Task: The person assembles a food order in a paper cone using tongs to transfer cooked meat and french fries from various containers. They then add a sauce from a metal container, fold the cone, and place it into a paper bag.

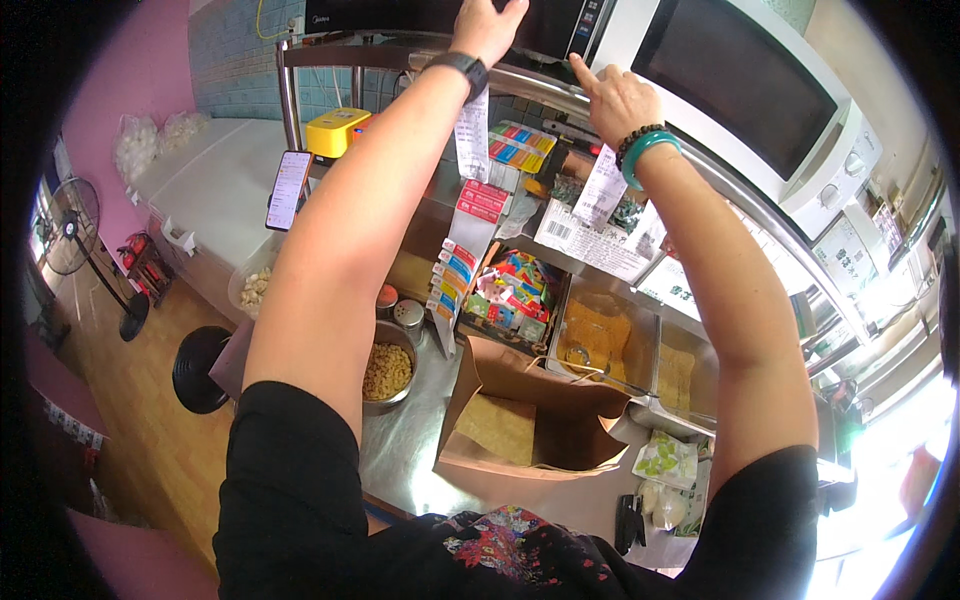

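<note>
Both my arms reach up to a black microwave (400,16) on the raised metal shelf. My left hand (487,32), with a dark watch at its wrist, is in front of the microwave; its thumb stands apart and the top edge cuts off the other fingers. Close to the lower end of the control panel (586,28), my right hand (622,104) has its index finger stretched out and holds nothing. I cannot tell whether the fingertip touches. Printed paper slips (472,138) hang from the shelf below my hands. An open brown paper bag (575,455) stands on the counter below.
A white microwave (740,85) is right of the black one. Below are a bowl of nuts or crumbs (387,372), shaker jars (408,313), a tub of orange-brown powder (598,325), a box of colourful packets (512,290), a phone (288,190) and a black stapler (630,524).
</note>
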